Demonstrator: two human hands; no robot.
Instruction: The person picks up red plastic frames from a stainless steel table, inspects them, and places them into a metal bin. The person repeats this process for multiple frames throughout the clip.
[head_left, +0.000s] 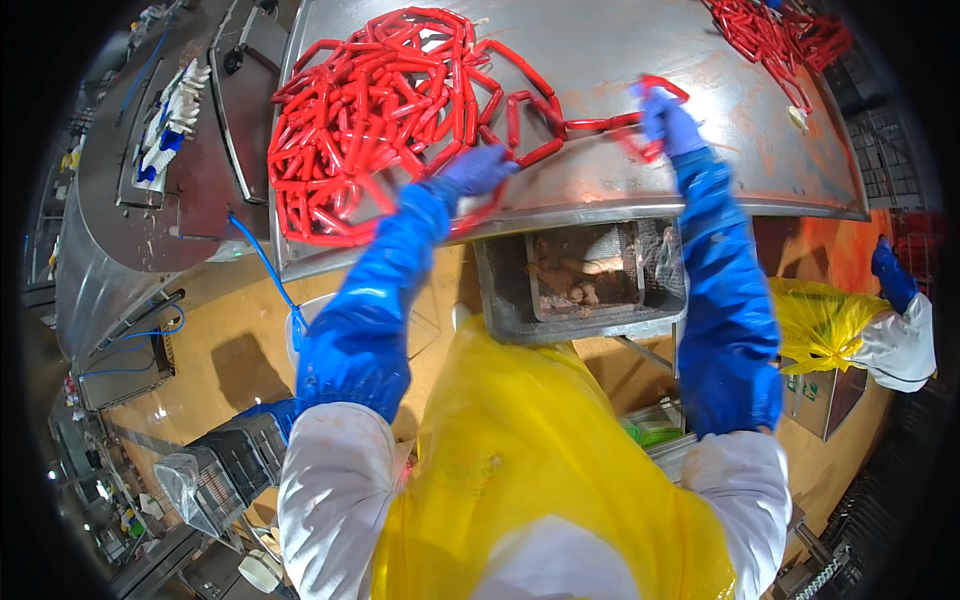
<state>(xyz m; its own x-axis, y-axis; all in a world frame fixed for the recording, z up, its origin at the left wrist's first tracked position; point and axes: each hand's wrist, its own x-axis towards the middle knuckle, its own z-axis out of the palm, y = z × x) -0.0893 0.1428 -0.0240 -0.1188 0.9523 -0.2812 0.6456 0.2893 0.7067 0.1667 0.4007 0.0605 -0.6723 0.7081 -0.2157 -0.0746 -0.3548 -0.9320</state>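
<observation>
A large heap of linked red-cased sausages (375, 112) lies on the left part of a stainless steel table (600, 60). My left hand (480, 171), in a purple glove, is at the heap's near right edge with its fingers closed around part of the chain; blurred links trail below it. Farther right, my gloved right hand (671, 124) grips links of the same strand just above the table. One link sticks out past its fingertips and another hangs blurred below. Between both hands the strand (589, 124) runs over the metal. Blue sleeves cover both forearms.
Another bunch of red sausages (780, 45) lies at the table's far right. Beneath the front edge stands a grey crate (517, 326) with scraps inside. A steel machine (165, 165) adjoins on the left. A person in a yellow apron (825, 322) is at right.
</observation>
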